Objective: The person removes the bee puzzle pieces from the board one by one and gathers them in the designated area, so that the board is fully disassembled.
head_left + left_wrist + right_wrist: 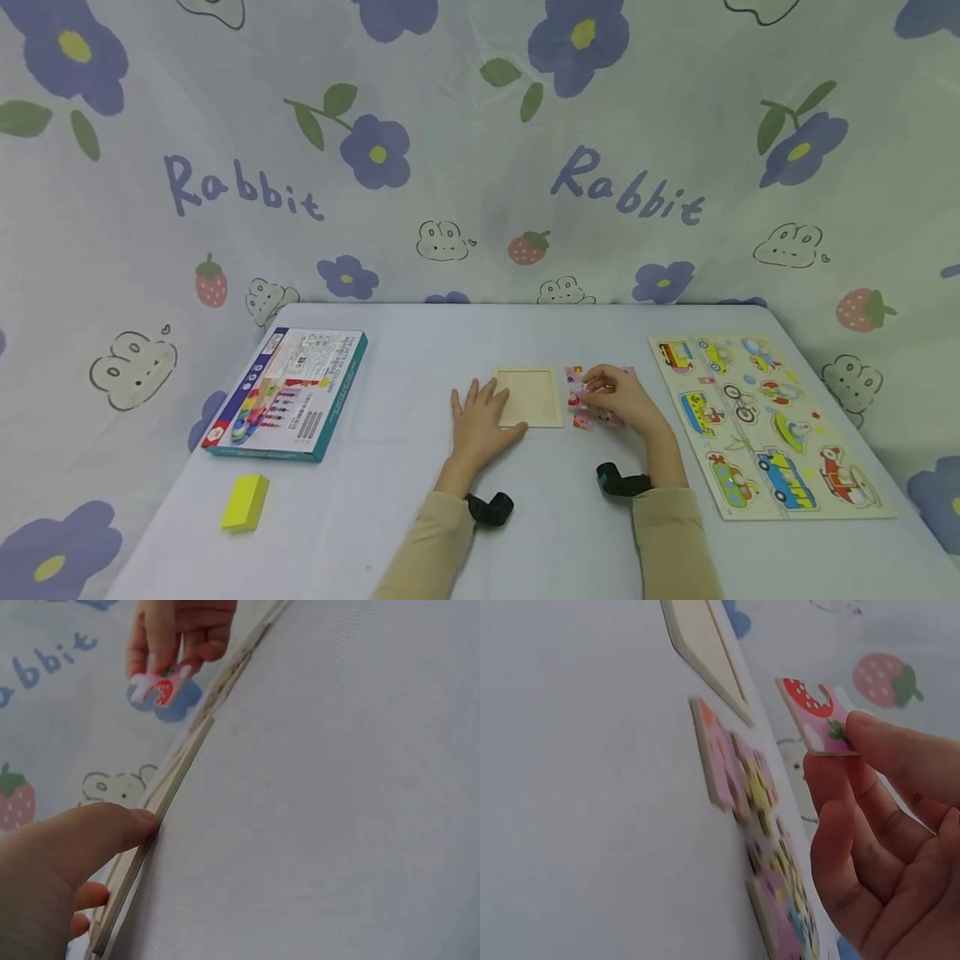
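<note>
My left hand (480,427) lies with its fingers spread at the left side of a shallow square wooden puzzle tray (534,400). In the left wrist view, the thumb (124,829) rests on the tray's near edge. Just right of the tray, my right hand (624,402) pinches a pink jigsaw piece (817,718) between thumb and fingertips. That piece shows part of a red, white-dotted shape and a green leaf, and it is raised above the table. Several pink loose pieces (724,761) lie below the right hand, partly hidden by it in the head view.
On the right lies a large wooden vehicle puzzle board (772,425). A flat printed box (296,392) is at the left, with a yellow block (245,503) in front of it. Behind the white table (420,350) hangs a flowered rabbit-print cloth (465,183).
</note>
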`<state>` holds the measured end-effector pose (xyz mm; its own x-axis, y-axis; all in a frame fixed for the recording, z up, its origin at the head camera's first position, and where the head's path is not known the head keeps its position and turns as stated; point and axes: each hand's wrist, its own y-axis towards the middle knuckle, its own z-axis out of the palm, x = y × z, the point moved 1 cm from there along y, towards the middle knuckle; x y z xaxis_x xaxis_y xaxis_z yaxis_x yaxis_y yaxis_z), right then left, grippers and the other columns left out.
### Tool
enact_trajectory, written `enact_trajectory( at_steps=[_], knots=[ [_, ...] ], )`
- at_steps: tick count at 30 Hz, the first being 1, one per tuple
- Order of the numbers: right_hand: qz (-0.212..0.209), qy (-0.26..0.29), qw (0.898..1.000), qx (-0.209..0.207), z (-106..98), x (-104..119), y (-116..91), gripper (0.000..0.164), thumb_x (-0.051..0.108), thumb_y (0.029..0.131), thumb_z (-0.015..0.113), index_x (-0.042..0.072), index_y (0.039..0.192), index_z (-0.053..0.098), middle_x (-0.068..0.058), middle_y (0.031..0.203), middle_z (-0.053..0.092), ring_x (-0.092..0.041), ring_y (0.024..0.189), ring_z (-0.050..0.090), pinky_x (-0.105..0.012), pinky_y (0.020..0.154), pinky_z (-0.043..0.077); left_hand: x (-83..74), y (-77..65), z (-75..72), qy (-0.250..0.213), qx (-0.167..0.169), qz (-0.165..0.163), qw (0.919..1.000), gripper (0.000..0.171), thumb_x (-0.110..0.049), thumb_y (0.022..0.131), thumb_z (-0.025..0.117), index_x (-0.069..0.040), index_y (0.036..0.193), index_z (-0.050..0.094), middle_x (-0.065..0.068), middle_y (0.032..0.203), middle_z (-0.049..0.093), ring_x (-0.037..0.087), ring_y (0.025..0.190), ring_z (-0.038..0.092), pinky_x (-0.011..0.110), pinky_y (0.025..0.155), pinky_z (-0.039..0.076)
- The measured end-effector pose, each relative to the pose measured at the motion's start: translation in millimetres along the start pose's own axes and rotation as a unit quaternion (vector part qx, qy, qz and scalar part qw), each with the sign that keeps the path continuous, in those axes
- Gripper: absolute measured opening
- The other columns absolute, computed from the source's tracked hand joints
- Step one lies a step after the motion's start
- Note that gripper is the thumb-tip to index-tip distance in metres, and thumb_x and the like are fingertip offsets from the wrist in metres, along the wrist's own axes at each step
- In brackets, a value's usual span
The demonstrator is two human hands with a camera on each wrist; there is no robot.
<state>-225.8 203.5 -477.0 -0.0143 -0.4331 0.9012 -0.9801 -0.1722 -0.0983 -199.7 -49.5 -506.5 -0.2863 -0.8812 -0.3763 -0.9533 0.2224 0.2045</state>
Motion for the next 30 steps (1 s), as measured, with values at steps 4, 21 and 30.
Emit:
enact_trajectory(
  at_steps=[4,21,30],
  knots=[
    [0.015,0.005,1.000,-0.009,-17,-8,-8,0.039,0.022,0.081,0.071,0.000,0.109,0.056,-0.010,0.094,0.057,-0.017,0.074,0.057,-0.028,0.060,0.048,0.2,0.6,0.4,0.003,0.000,0.000,1.0000,0.064,-0.054,0.077,0.062,-0.013,0.126,0.057,0.009,0.141,0.043,0.037,0.134,0.029,0.062,0.106,0.010],
    [0.190,-0.016,0.981,-0.035,-54,-24,-41,0.035,0.010,0.084,0.066,-0.005,0.114,0.058,-0.002,0.085,0.061,-0.012,0.068,0.055,-0.025,0.061,0.048,0.7,0.0,2.1,0.000,0.000,0.002,1.0000,0.064,-0.054,0.078,0.061,-0.013,0.127,0.056,0.009,0.141,0.042,0.037,0.135,0.028,0.061,0.106,0.009],
    [0.168,-0.051,0.984,-0.036,-55,-21,-42,0.034,0.011,0.084,0.064,-0.006,0.113,0.060,-0.003,0.086,0.063,-0.012,0.069,0.055,-0.025,0.062,0.047,0.6,-0.3,1.7,0.000,-0.001,0.002,1.0000,0.064,-0.054,0.078,0.061,-0.014,0.127,0.056,0.009,0.141,0.042,0.036,0.135,0.028,0.061,0.106,0.009]
  ],
)
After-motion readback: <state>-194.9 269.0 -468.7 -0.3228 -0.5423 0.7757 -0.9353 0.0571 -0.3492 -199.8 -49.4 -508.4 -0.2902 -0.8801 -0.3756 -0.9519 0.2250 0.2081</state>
